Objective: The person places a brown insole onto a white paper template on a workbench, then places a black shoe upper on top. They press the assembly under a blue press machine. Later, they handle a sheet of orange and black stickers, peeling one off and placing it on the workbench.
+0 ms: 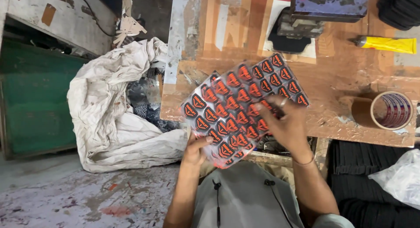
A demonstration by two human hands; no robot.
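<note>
Fingers of the left hand (195, 148) and right hand (286, 125) pinch fanned sticker sheets (238, 103) just before the worn workbench (350, 83).

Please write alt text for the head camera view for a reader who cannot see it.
Both hands hold up a sheet of black and orange shield-shaped stickers, the left hand at its lower edge and the right hand across its front. Behind it, a worn wooden table bears a tape roll and a yellow tube; a white sack slumps on the floor.
</note>
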